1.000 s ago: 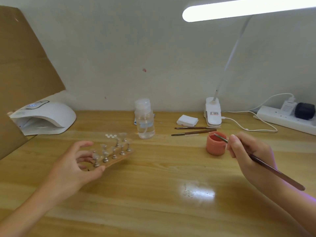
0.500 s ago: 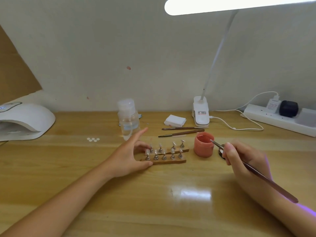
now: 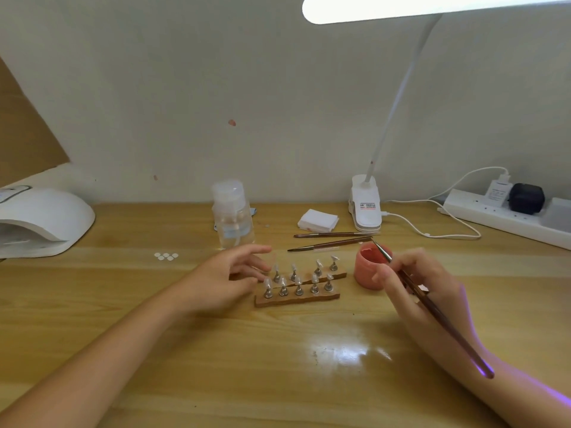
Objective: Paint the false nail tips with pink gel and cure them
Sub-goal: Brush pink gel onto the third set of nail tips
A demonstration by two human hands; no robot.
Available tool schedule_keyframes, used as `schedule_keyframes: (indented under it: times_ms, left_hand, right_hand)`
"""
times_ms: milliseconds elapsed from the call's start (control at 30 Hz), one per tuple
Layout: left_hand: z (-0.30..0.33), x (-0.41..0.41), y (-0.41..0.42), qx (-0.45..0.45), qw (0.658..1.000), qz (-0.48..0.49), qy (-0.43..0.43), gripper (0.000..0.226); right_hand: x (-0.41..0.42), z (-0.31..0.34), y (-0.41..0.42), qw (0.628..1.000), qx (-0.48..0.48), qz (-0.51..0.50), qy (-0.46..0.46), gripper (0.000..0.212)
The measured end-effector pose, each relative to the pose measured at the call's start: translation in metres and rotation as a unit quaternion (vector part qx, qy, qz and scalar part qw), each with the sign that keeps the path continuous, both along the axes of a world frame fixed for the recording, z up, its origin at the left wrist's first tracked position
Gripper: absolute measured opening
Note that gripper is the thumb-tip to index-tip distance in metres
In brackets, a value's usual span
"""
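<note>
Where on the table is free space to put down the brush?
Bare wood lies in front of the wooden nail-tip stands, between both forearms, and between the white curing lamp and the clear bottle. It is crowded around the pink gel jar and spare brushes.

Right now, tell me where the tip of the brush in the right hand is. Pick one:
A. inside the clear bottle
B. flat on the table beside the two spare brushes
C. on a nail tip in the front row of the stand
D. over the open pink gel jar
D: the right hand grips the brush, and its tip reaches over the rim of the open pink gel jar, away from the nail tips.
</note>
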State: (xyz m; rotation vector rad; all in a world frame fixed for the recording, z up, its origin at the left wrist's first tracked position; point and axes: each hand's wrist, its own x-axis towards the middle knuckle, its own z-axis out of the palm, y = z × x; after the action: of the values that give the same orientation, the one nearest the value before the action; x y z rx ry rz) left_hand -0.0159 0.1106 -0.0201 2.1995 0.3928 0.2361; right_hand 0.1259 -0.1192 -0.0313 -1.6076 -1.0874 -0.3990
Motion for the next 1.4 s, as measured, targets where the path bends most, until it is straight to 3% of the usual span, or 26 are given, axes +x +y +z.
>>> schedule_keyframes:
  times_ms: [233, 833, 967, 1133, 1267, 1400]
  left_hand:
    - [-0.002, 0.016, 0.003, 0.035, 0.999, -0.016, -0.001, 0.045]
    - [-0.008, 0.032, 0.004, 0.139, 0.990, -0.006, -0.020, 0.051]
    - [-0.003, 0.021, -0.001, 0.157, 0.983, 0.045, -0.087, 0.046]
    - [0.018, -0.007, -0.010, 0.066, 0.969, 0.144, -0.187, 0.061]
    - [0.032, -0.030, -0.047, 0.063, 0.970, 0.104, -0.209, 0.063]
    - [0.018, -0.036, -0.087, 0.105, 0.980, 0.053, -0.161, 0.066]
  right_hand:
    - [0.003, -0.006, -0.004, 0.999, -0.012, 0.000, -0.042, 0.007]
    - [0.005, -0.011, -0.003, 0.998, -0.033, 0.015, -0.050, 0.004]
    - [0.006, -0.010, -0.004, 0.999, -0.030, 0.014, -0.038, 0.006]
    - [0.005, -0.010, -0.003, 0.999, -0.021, 0.014, -0.033, 0.009]
    - [0.005, -0.010, -0.004, 1.000, 0.016, -0.008, 0.021, 0.014]
    - [0.009, -0.009, -0.006, 0.993, 0.063, -0.017, 0.096, 0.018]
